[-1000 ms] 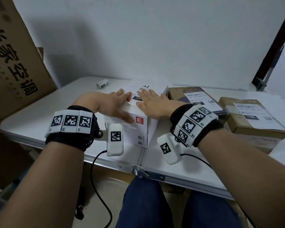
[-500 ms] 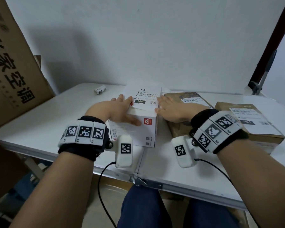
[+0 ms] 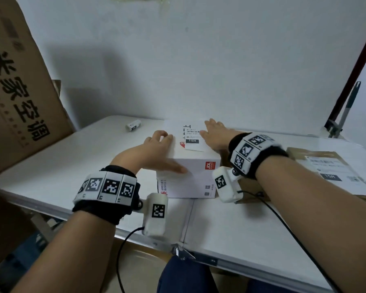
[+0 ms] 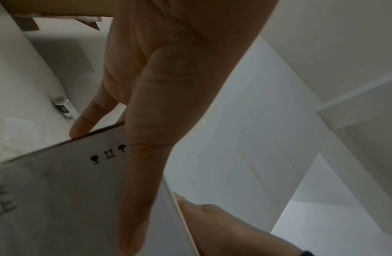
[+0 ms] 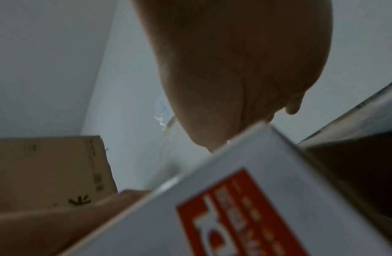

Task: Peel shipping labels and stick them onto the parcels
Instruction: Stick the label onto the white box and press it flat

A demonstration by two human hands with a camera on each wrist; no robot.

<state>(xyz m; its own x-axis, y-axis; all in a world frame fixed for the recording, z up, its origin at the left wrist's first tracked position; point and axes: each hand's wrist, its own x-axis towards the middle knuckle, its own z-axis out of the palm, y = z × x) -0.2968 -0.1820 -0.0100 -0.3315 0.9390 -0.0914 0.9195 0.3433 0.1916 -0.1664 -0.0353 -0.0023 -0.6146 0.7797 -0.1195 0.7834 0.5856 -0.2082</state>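
A white parcel box (image 3: 190,178) stands at the table's middle with a printed shipping label (image 3: 192,138) on its top. My left hand (image 3: 157,150) grips the box's left side. Its fingers hook over the far top edge and its thumb lies along the front face (image 4: 59,190). My right hand (image 3: 215,133) lies flat on the top at the label's right edge, fingers straight. The right wrist view shows the palm (image 5: 245,69) above the box's corner (image 5: 234,199). Whether the whole label lies flat I cannot tell.
Brown parcels (image 3: 325,172) with labels lie at the right, close to my right forearm. A small label roll (image 3: 133,125) lies at the back left of the white table (image 3: 61,166). A big cardboard carton (image 3: 19,92) stands at the left.
Both hands have slid apart from the middle of the box top to its sides. The box has turned square to me, and my view has lifted.
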